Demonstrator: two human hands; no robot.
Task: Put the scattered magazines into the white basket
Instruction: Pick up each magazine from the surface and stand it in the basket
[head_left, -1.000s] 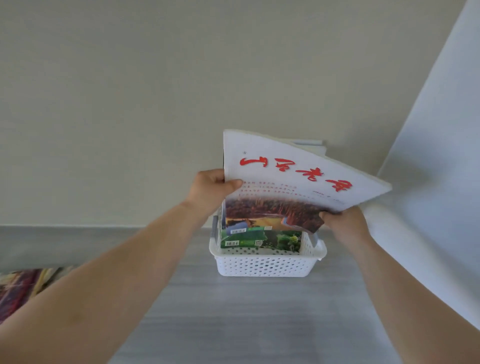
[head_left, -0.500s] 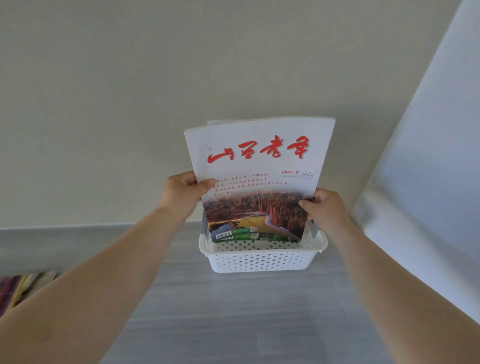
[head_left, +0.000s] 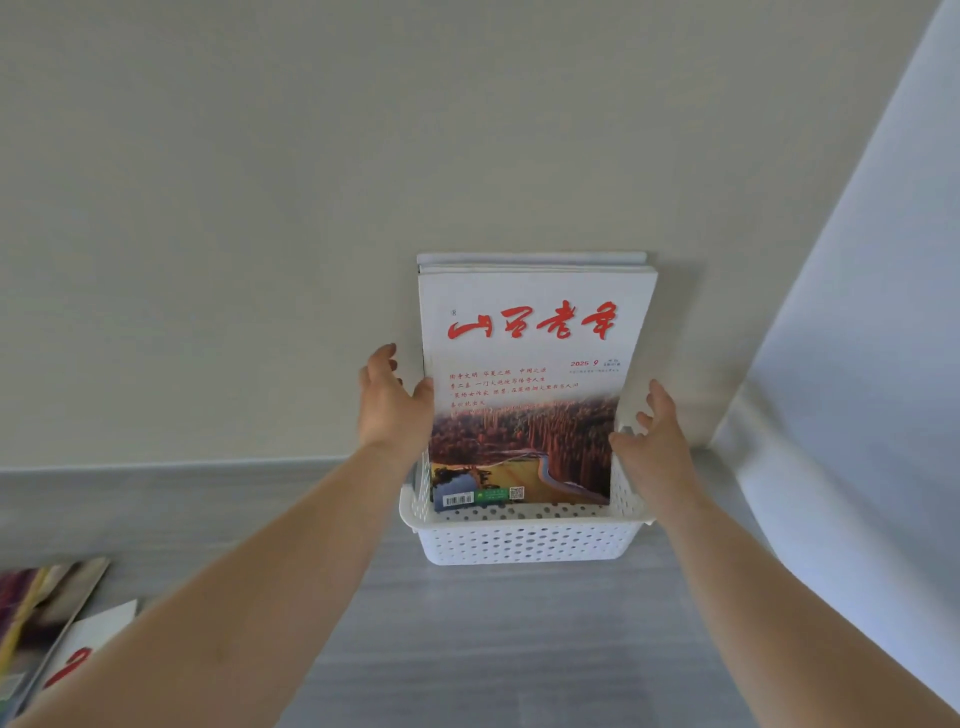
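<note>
- White basket (head_left: 524, 540) sits on the grey surface (head_left: 467, 649), close to the beige wall (head_left: 260, 208).
- Front magazine (head_left: 530, 384) stands upright in the basket, cover facing the camera: red title, white upper half, reddish forest photo below, barcode at its bottom left.
- More magazines (head_left: 530, 258) stand behind it; only their top edges show, leaning back toward the wall.
- Left hand (head_left: 392, 402) is at the front magazine's left edge, thumb touching the cover edge, other fingers (head_left: 382, 358) loosely spread behind it. Not a closed grip.
- Right hand (head_left: 649, 441) is at the right edge near the basket rim, fingers spread apart, thumb tip at the cover's lower right edge. Whether it really touches, cannot tell. Holding nothing.
- Both forearms reach in from the bottom corners of the view.
- Loose magazines (head_left: 47, 629) lie flat on the surface at far lower left, well apart from the basket, overlapping, partly cut off by the view's edge and blurred.
- Pale panel (head_left: 857, 364) slants down the right side, beside the basket.
</note>
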